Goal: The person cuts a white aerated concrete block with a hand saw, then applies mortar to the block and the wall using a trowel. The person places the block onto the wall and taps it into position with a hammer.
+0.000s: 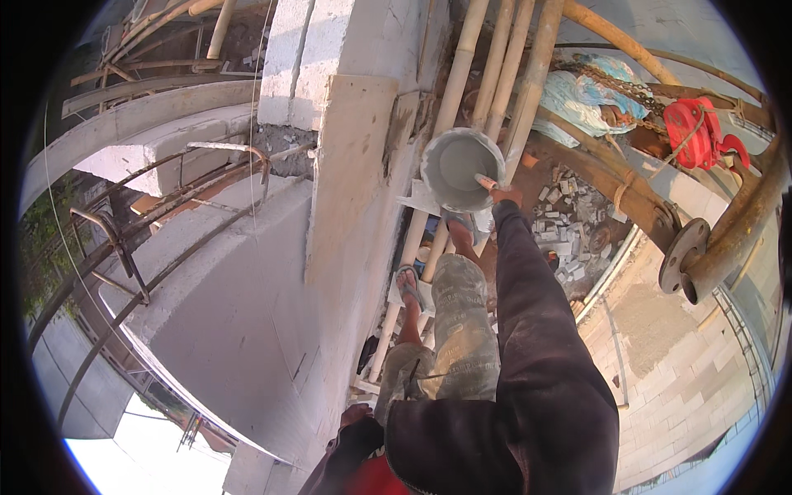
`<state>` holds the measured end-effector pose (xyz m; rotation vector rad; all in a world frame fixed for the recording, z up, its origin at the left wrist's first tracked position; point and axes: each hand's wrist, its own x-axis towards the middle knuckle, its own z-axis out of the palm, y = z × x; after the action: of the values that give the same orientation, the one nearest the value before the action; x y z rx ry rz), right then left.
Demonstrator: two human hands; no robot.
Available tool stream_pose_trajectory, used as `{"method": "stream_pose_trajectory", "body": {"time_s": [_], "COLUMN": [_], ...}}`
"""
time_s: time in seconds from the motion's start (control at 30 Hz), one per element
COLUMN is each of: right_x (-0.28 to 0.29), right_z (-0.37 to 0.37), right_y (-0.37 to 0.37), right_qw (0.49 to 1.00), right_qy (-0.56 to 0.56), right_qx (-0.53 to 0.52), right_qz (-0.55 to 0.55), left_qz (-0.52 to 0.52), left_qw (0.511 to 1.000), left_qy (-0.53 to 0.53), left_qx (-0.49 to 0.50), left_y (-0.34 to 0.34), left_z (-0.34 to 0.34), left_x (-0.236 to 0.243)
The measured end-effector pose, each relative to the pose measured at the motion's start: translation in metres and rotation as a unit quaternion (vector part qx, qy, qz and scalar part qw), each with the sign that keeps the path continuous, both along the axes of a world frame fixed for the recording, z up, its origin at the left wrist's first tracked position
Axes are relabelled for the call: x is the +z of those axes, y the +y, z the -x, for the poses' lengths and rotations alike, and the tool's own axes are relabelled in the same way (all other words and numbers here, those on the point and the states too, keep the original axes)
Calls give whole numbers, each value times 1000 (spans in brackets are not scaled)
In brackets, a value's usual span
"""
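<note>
A round bucket (pixel 452 165) of wet grey mix sits over bamboo poles beside the wall. My right hand (pixel 505 196) grips a light-coloured tool handle (pixel 486 181) that dips into the bucket; the tool's head is not visible. Low by the white wall, my left hand (pixel 356 414) is small in view, its fingers curled, and whatever they may hold is hidden. My sandalled feet (pixel 409 285) rest on the narrow scaffold just below the bucket.
Bamboo poles (pixel 454 74) run along a block wall (pixel 214 280). Bent steel bars (pixel 115 247) stick out at left. A red hoist hook (pixel 693 132), chain and flanged steel pipe (pixel 726 231) are at right. Rubble (pixel 565 223) lies far below.
</note>
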<state>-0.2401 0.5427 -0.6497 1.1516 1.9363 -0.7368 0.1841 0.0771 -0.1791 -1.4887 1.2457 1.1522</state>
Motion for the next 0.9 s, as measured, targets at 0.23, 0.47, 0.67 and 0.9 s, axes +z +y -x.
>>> {"method": "stream_pose_trajectory", "body": {"time_s": [0.23, 0.47, 0.67, 0.9], "right_x": [49, -63, 86, 31], "right_z": [32, 11, 68, 19], "right_y": [-60, -69, -115, -23], "right_qw": [888, 986, 886, 810], "right_qy": [41, 97, 79, 250], "right_qx": [-334, -106, 456, 528], "right_qz": [313, 87, 18, 40], "left_qz": [-24, 47, 13, -61], "left_qw": [992, 996, 992, 985], "left_qy": [120, 52, 46, 162], "left_qx": [42, 62, -113, 5], "left_y": [54, 38, 31, 102], "left_z": [31, -4, -78, 234], "left_x": [-1, -38, -68, -380]}}
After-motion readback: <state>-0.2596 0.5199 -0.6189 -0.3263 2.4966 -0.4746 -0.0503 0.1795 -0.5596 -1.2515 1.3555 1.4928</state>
